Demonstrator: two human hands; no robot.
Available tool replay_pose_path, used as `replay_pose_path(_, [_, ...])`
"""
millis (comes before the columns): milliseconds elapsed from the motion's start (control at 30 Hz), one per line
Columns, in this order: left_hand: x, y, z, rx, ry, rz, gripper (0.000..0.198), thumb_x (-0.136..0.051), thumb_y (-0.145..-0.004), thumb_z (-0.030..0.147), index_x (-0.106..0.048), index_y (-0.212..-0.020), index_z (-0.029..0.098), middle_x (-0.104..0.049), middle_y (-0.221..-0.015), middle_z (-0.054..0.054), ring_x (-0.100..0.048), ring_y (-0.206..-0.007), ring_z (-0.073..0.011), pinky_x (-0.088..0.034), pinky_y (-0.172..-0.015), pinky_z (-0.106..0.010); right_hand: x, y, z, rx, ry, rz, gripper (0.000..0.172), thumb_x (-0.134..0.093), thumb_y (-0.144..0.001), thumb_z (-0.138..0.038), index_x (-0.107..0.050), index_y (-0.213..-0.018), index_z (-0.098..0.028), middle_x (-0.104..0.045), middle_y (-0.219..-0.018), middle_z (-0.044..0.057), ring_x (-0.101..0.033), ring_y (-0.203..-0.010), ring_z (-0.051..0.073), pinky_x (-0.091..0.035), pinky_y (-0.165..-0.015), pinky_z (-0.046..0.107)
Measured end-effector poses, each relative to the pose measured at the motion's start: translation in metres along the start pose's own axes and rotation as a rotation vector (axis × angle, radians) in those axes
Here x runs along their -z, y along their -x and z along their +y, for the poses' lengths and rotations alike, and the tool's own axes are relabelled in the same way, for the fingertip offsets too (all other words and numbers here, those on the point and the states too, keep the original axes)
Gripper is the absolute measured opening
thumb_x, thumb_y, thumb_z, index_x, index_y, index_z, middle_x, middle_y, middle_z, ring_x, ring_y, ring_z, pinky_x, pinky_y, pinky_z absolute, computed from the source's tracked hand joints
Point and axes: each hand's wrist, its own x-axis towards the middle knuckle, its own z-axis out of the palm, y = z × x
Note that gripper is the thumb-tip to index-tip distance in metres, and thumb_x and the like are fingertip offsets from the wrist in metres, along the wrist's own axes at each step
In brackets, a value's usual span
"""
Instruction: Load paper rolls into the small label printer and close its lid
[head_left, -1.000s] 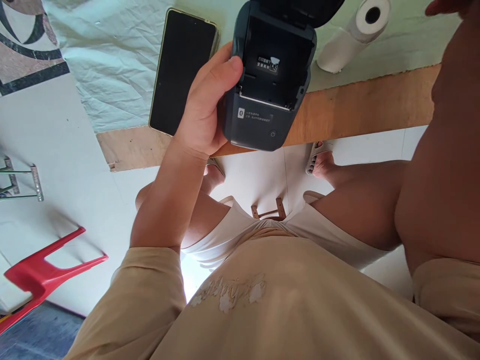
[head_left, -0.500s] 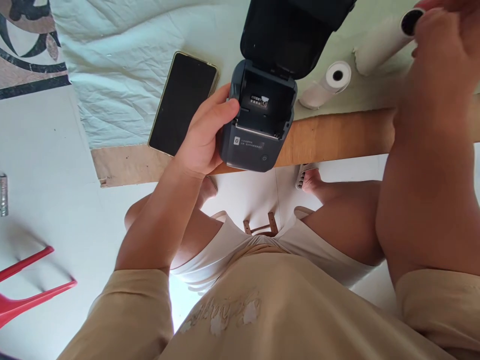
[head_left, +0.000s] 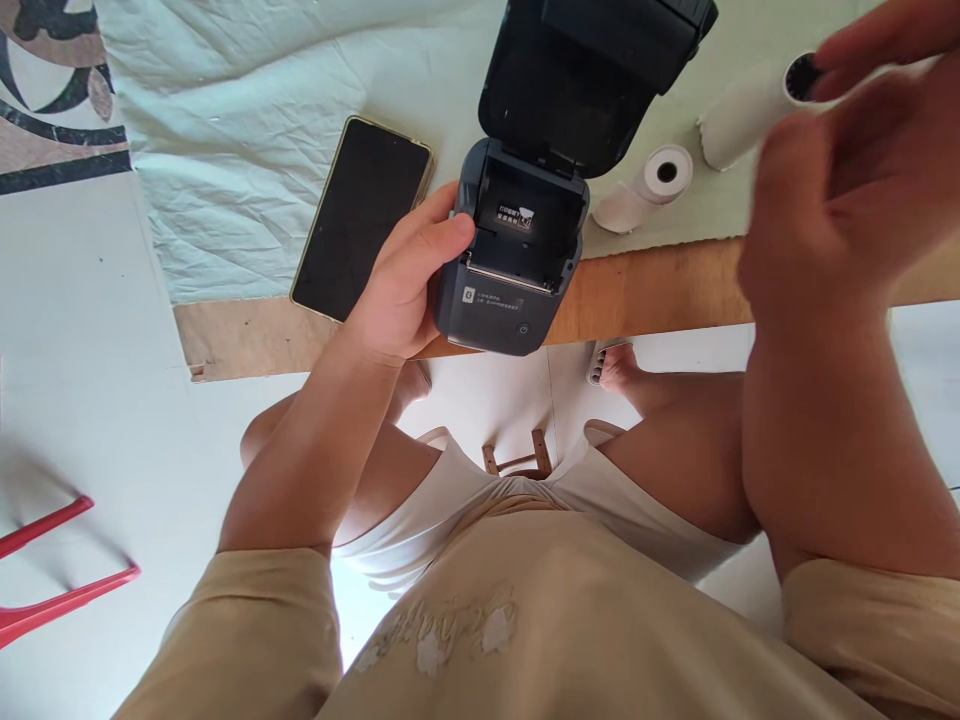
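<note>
A dark label printer [head_left: 499, 310] is in my left hand [head_left: 412, 265], whose thumb lies along its side edge. Its black lid [head_left: 570, 95] is swung up, and a small printed label shows inside the bare paper bay. On the right, my right hand [head_left: 855, 170] hovers at the top of a tall white paper roll [head_left: 742, 115]. Its fingers are apart, the fingertips by the roll's dark core; whether they touch it I cannot tell. A shorter white paper roll [head_left: 641, 190] stands between that one and the printer.
A phone with a dark screen [head_left: 360, 215] lies left of the printer on the pale green cloth [head_left: 247, 130]. The table's wooden edge [head_left: 660, 290] runs in front of my knees. Red legs of a piece of furniture [head_left: 75, 595] show at lower left on the floor.
My right hand has come down and to the left, and its fingers have spread at the tall roll's top. The printer stays in my left hand, lid up. The view has shifted slightly.
</note>
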Motion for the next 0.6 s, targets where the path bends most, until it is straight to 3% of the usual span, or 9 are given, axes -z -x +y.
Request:
replay_pose_path(100, [0.0,-0.002,-0.002,-0.022,-0.005,0.02,0.024,-0.051,-0.07,0.041,-0.061,-0.087,0.025,-0.064,-0.078,-0.005,-0.054,-0.057,-0.0148,-0.034,-0.044,-0.027,-0.014,0.005,-0.005,0.067,0.071,-0.153,0.048,-0.049,-0.071,-0.036,-0.041,-0.116,-0.019,-0.04,-0.116,0.006,-0.047,-0.1,0.009,-0.037,-0.057,0.018])
replay_pose_path(200, [0.001,-0.004,-0.005,-0.039,-0.024,0.024,0.025,-0.052,-0.067,0.043,-0.062,-0.083,0.026,-0.065,-0.079,-0.006,-0.056,-0.06,-0.017,-0.034,-0.043,-0.027,-0.028,0.006,0.0,-0.001,0.14,-0.266,0.051,-0.054,-0.069,-0.043,-0.04,-0.116,-0.027,-0.039,-0.115,0.005,-0.047,-0.095,0.008,-0.044,-0.067,0.021])
replay_pose_path(333, [0.006,-0.006,-0.009,-0.024,-0.058,0.021,0.032,-0.049,-0.069,0.046,-0.062,-0.09,0.026,-0.065,-0.081,-0.007,-0.058,-0.066,-0.0203,-0.039,-0.048,-0.029,-0.034,0.006,0.005,-0.027,0.217,-0.274,0.035,-0.049,-0.073,-0.035,-0.043,-0.108,-0.028,-0.042,-0.11,0.003,-0.045,-0.096,0.007,-0.045,-0.086,0.027])
replay_pose_path(433, [0.01,-0.006,-0.013,-0.028,-0.053,0.013,0.036,-0.046,-0.07,0.049,-0.061,-0.094,0.027,-0.066,-0.084,-0.007,-0.058,-0.065,-0.0208,-0.042,-0.054,-0.033,-0.033,0.007,0.001,-0.002,0.166,-0.247,0.036,-0.051,-0.072,-0.028,-0.042,-0.107,-0.027,-0.047,-0.105,0.001,-0.045,-0.098,0.007,-0.043,-0.09,0.026])
replay_pose_path(533, [0.01,-0.005,-0.013,-0.04,-0.057,0.017,0.033,-0.046,-0.071,0.048,-0.06,-0.091,0.026,-0.065,-0.083,-0.007,-0.058,-0.065,-0.0203,-0.041,-0.056,-0.033,-0.029,0.007,-0.011,-0.055,-0.015,-0.185,0.045,-0.052,-0.069,-0.023,-0.034,-0.111,-0.026,-0.044,-0.109,0.001,-0.046,-0.09,0.004,-0.044,-0.073,0.02])
replay_pose_path(600, [0.006,-0.004,-0.011,-0.048,-0.053,0.025,0.032,-0.046,-0.071,0.048,-0.06,-0.088,0.025,-0.063,-0.08,-0.007,-0.056,-0.063,-0.0184,-0.039,-0.054,-0.031,-0.026,0.003,-0.02,-0.179,-0.202,-0.147,0.043,-0.044,-0.069,-0.02,-0.03,-0.109,-0.026,-0.038,-0.116,0.001,-0.048,-0.092,0.004,-0.041,-0.058,0.017])
